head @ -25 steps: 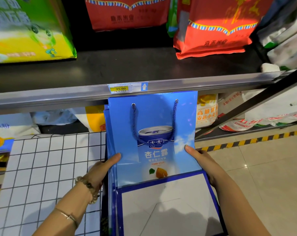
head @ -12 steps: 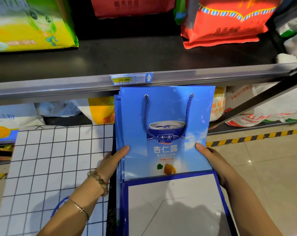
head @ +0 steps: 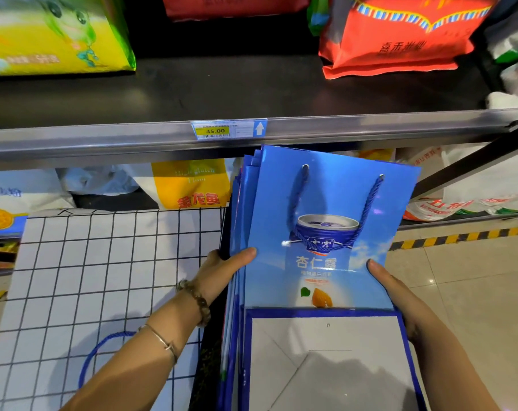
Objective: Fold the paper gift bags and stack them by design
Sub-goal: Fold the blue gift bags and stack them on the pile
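Most of the folding looks done: the blue bags [head: 326, 209] sit flat in one pile below the shelf [head: 252, 134] edge. The left hand [head: 225, 268] and right hand [head: 391, 289] grip the pile's sides, thumbs on top. The checked bag [head: 97, 262] lies alongside, and the pile still needs squaring.

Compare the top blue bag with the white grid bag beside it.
Print: the blue bag shows a drink can on sky blue; the white grid bag has only black lines.
Handling: left hand and right hand hold the blue bag's sides; neither grips the grid bag.
Base: the blue bag's folded white bottom shows; the grid bag's does not.
Both are folded flat.
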Motion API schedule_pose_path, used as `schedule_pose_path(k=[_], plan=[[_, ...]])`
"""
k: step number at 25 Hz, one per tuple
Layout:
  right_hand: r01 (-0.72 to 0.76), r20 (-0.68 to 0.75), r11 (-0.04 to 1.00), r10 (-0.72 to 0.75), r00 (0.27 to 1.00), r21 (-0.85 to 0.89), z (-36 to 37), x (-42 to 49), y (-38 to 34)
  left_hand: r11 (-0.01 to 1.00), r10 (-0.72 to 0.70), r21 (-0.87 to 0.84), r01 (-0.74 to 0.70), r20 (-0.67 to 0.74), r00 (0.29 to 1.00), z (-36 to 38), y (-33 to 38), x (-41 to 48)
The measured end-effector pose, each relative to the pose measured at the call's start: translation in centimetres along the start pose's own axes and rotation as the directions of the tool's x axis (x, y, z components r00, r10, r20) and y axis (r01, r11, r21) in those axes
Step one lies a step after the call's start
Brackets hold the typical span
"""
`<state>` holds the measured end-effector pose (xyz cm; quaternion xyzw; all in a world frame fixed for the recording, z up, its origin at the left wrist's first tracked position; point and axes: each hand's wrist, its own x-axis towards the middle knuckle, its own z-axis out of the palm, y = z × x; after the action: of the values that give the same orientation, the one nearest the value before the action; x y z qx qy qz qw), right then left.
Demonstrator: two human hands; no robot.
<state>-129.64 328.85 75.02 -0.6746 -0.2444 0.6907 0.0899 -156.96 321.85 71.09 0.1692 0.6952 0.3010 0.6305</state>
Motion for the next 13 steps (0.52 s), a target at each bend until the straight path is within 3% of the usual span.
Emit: schedule_pose_path(k=[8, 13], plan=[[0.064, -0.109, 0.998, -0.06, 0.992, 0.029, 0.2, 0.0, 0.0, 1.0, 0.019, -0.005, -0.02, -0.039, 0.999, 0.6, 0.2, -0.2], [0.112, -0.152, 0.991, -0.122, 0.981, -0.073, 0.6, -0.5, -0.5, 0.988, 0.136, -0.072, -0.134, 0.03, 0.99, 0.1, 0.7, -1.7]])
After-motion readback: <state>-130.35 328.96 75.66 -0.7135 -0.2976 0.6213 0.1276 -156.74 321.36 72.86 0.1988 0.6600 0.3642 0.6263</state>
